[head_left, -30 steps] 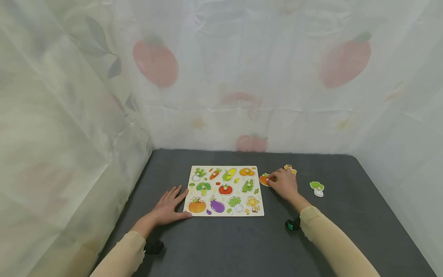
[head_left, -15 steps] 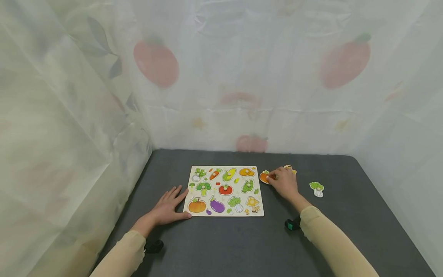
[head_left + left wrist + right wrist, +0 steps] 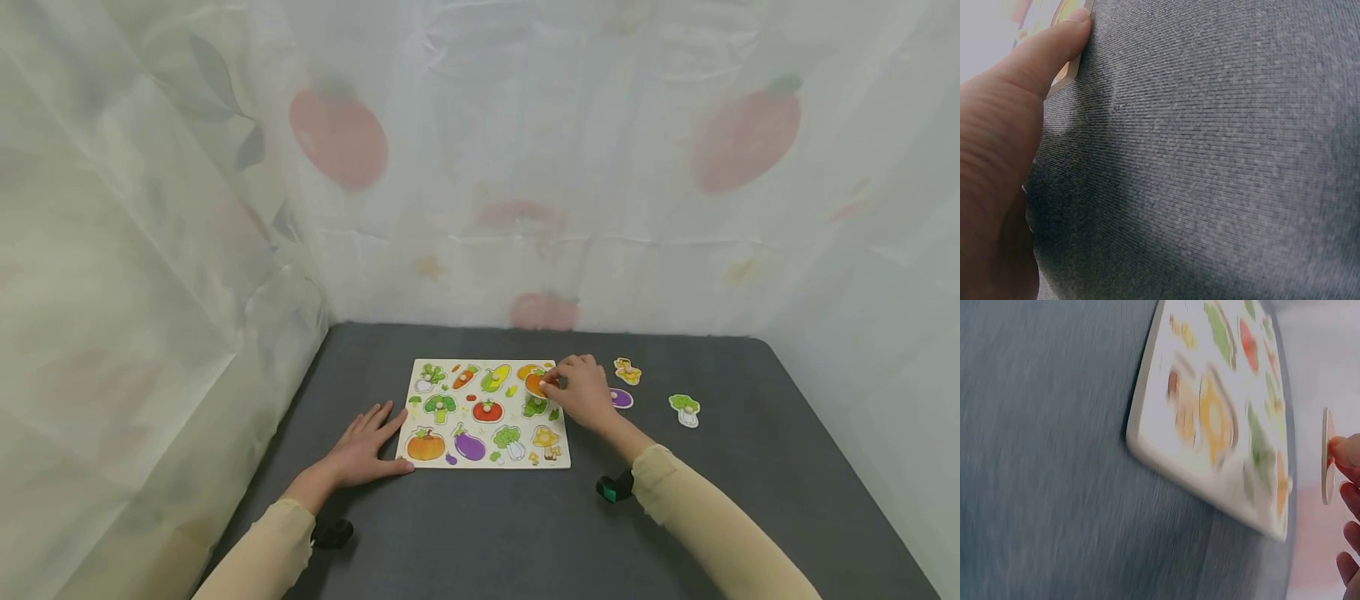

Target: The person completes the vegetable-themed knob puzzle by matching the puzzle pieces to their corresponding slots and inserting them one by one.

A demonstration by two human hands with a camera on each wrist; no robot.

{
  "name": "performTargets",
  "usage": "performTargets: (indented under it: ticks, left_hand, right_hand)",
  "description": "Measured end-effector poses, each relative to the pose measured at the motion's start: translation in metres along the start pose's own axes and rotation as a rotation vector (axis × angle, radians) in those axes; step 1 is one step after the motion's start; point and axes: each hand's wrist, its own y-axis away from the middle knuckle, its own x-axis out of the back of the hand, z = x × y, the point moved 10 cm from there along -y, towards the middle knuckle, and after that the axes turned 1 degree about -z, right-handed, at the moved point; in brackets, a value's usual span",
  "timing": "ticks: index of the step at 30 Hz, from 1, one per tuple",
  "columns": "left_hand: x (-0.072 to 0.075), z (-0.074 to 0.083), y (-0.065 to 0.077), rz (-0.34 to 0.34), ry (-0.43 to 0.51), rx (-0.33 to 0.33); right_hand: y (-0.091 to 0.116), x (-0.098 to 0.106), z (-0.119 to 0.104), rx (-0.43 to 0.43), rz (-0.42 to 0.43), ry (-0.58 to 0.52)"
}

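In the head view a pale puzzle board (image 3: pixel 525 464) with vegetable pictures lies flat on the dark table. My left hand (image 3: pixel 356 452) rests at its left edge with fingers spread; in the left wrist view the thumb (image 3: pixel 1041 56) touches the board's corner. My right hand (image 3: pixel 583 393) pinches an orange pumpkin puzzle piece (image 3: pixel 534 384) above the board's upper right part. From the right wrist, that piece (image 3: pixel 1325 469) appears edge-on, raised off the board. The printed pumpkin (image 3: pixel 426 447) and eggplant (image 3: pixel 470 446) pictures show at the lower left. Knobbed pieces sit in several upper slots.
Right of the board lie an eggplant piece (image 3: pixel 622 398), partly behind my right hand, a yellow mushroom piece (image 3: pixel 628 372) and a bok choy piece (image 3: pixel 686 410). Translucent curtains (image 3: pixel 645 283) hang behind the table (image 3: pixel 487 533) and at both sides.
My right hand has lifted the pumpkin piece off the table and carried it left over the board. The eggplant and mushroom pieces are now uncovered. My left hand stays in place.
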Motion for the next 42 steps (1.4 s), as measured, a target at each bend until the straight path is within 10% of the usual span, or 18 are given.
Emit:
performTargets:
  ticks: [25, 42]
  left_hand:
    - [0.000, 0.003, 0.002, 0.039, 0.038, -0.028]
    - [-0.001, 0.000, 0.000, 0.025, 0.034, -0.036]
  right_hand:
    - [0.000, -0.090, -0.136, 0.270, -0.142, 0.072]
    - [0.004, -0.132, -0.166, 0.284, -0.231, 0.103]
